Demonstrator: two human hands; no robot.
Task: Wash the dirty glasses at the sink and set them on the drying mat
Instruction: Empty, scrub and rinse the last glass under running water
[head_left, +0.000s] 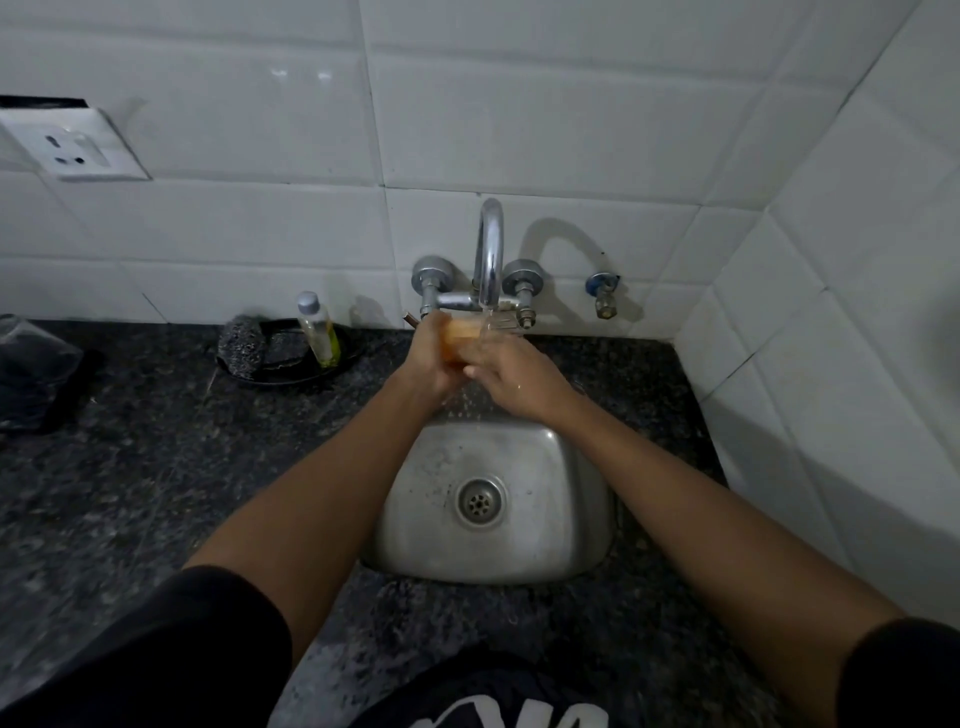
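Note:
A clear glass (462, 336), looking orange where my fingers show through it, lies on its side under the tap (491, 249). Water runs from the spout onto the glass's open end. My left hand (431, 358) wraps around the glass's base end. My right hand (511, 371) grips the glass from the right, fingers at its rim. Both hands are held above the back of the steel sink (561, 467). The drying mat (31, 384) is a dark cloth at the far left of the counter.
A black tray (291, 371) left of the tap holds a steel scrubber (241, 345) and a small bottle of yellowish liquid (318, 330). A clear glass (31, 343) stands on the mat. A wall socket (78, 145) is upper left; tiled wall closes the right side.

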